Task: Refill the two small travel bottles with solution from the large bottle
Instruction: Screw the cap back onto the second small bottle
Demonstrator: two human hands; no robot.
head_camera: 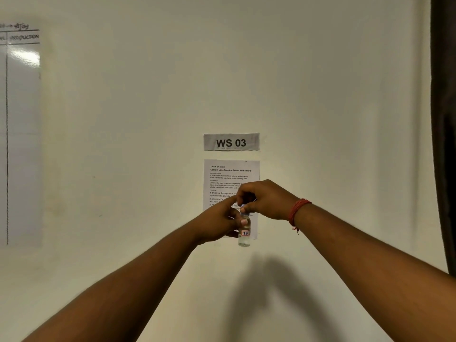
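Holding small bottle [244,233] upright w/ left hand [217,224], right hand [265,199] pinching cap [244,213]

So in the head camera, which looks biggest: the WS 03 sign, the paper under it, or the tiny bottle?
1. Instruction paper
2. WS 03 sign
3. Small bottle, smallest though nearer the camera than the wall, held by the hands.

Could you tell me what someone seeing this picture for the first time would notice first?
Most striking are the two hands raised mid-frame before a pale wall: the left hand holds a small clear bottle with a label reading 178, while the right hand pinches its cap. Just above hangs a bold WS 03 sign, with a printed task sheet beneath it, partly hidden by the hands.
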